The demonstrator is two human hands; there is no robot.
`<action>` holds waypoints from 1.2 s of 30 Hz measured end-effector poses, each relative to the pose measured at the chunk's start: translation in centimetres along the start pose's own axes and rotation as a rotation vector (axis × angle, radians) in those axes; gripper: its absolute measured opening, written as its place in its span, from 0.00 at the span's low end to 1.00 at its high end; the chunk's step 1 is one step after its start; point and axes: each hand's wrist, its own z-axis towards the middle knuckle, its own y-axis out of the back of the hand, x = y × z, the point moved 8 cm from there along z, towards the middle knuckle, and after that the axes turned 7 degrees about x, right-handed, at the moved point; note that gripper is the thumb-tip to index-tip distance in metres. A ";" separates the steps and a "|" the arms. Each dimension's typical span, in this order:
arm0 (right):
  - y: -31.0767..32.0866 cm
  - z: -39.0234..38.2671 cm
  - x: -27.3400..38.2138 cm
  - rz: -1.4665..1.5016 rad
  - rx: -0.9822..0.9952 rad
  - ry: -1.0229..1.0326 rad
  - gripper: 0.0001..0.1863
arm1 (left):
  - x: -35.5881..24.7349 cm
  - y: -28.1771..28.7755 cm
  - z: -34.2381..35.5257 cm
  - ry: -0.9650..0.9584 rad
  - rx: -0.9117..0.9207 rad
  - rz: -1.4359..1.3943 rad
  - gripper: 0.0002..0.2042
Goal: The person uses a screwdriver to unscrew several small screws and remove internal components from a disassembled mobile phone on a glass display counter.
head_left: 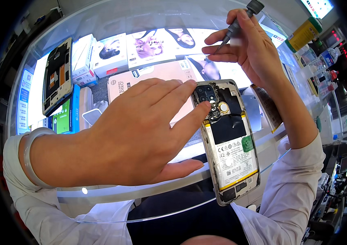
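An opened smartphone (231, 143) lies on the glass counter in front of me, its back cover off. Its battery (235, 161) carries a green sticker, and the camera module (205, 94) sits at the upper left of the body. My left hand (136, 130) reaches across from the left with fingers extended, two fingertips resting at the camera module's edge. Raised beyond the phone on the right, my right hand (249, 49) grips a small grey screwdriver (234, 27). Its thin tip points down and left, well apart from the phone.
A second opened phone or phone frame (58, 77) lies at the left on the counter. Under the glass are several boxes (110, 53), some with portraits. Bottles (322, 61) and a yellow container with a green lid (304, 34) stand at the right.
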 end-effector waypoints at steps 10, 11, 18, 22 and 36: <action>1.5 0.0 -0.4 0.171 0.048 -0.011 0.14 | 0.0 0.1 0.0 -0.004 0.001 -0.004 0.36; 1.5 0.0 -0.1 0.205 0.070 -0.008 0.13 | 0.0 0.1 0.0 -0.004 0.001 -0.003 0.36; 2.8 -0.3 1.2 0.325 -0.108 0.004 0.18 | 0.0 0.0 -0.1 0.004 0.010 0.006 0.36; 3.3 -0.6 2.5 0.160 -0.102 0.164 0.14 | 0.0 0.0 -0.1 0.001 0.016 0.009 0.36; -2.6 -2.6 5.0 -0.329 0.092 0.286 0.45 | 0.0 0.1 0.0 -0.004 0.037 0.041 0.36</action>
